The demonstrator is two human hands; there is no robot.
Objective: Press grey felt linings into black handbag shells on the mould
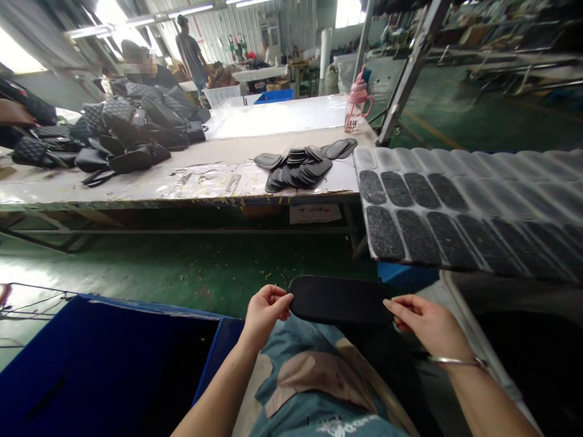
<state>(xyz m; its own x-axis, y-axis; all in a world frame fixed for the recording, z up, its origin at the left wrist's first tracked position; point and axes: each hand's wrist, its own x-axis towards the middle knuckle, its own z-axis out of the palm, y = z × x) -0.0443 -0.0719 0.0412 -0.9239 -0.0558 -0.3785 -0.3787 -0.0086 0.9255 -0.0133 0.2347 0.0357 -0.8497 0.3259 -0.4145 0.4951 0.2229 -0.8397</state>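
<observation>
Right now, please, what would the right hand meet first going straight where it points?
The right hand meets the black pad it holds, then probably the left hand; depth is unclear.

Tube lamps [190, 11] and blown-out windows [348, 13] glare — the tabletop [277, 116] shines, the right side smears into blur.

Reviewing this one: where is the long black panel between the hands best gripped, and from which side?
Probably by its two short rounded ends, one hand coming from each side: the black panel is long, thin and lies crosswise. The left hand and right hand pinch it there.
</observation>
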